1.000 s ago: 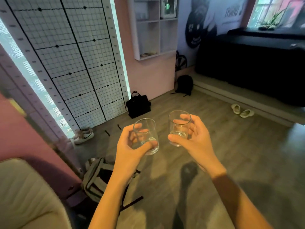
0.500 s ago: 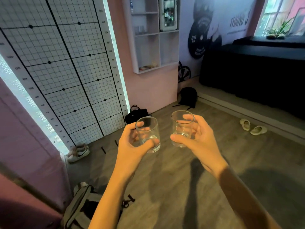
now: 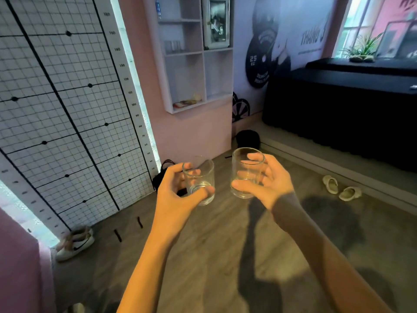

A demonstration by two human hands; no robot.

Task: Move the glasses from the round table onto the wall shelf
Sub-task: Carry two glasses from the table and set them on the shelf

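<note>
The left hand (image 3: 178,195) has its grip clamped on the left glass (image 3: 199,180): the thumb crosses the front near the base and the fingers (image 3: 191,172) show through the clear wall from behind. The right hand (image 3: 268,184) is clamped on the right glass (image 3: 247,172) the same way, thumb low across the front, fingers wrapped round the far side up to the rim. Both glasses are upright, look empty, and are held side by side, near each other but not touching, in the air above the wood floor (image 3: 214,256).

The white wall shelf (image 3: 195,55) hangs on the pink wall ahead and above the hands, well apart from the 2 glasses. Small items lie in its lower left compartment; what they are I cannot tell. A framed picture (image 3: 216,21) fills an upper right compartment.

A grid board (image 3: 63,105) leans at the left, with sneakers (image 3: 75,242) at its foot. Slippers (image 3: 340,188) lie on the floor to the right.
</note>
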